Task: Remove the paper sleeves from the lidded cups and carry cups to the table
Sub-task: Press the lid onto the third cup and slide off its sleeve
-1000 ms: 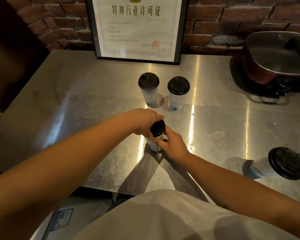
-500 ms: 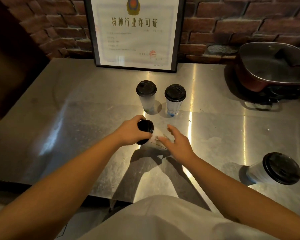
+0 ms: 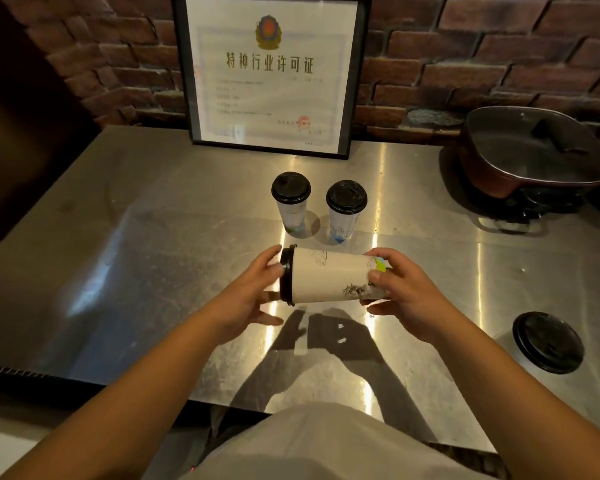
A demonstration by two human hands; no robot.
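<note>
I hold a black-lidded cup in a white paper sleeve (image 3: 326, 275) sideways above the steel counter (image 3: 153, 271), lid pointing left. My left hand (image 3: 257, 289) grips the lid end. My right hand (image 3: 399, 289) clasps the cup's bottom end, where the sleeve's printed edge sits. Two upright clear cups with black lids and no sleeves stand behind: the left cup (image 3: 291, 202) and the right cup (image 3: 345, 209). Another lidded cup (image 3: 548, 341) stands at the front right; only its black lid shows from above.
A framed certificate (image 3: 271, 74) leans against the brick wall at the back. A dark lidded pan (image 3: 534, 157) sits on a burner at the back right. The counter's front edge runs just before my body.
The cup stood upright between my hands; my left hand tipped it over and lifted it, and now both hands hold it horizontal, one at each end. The camera view has tilted downward.
</note>
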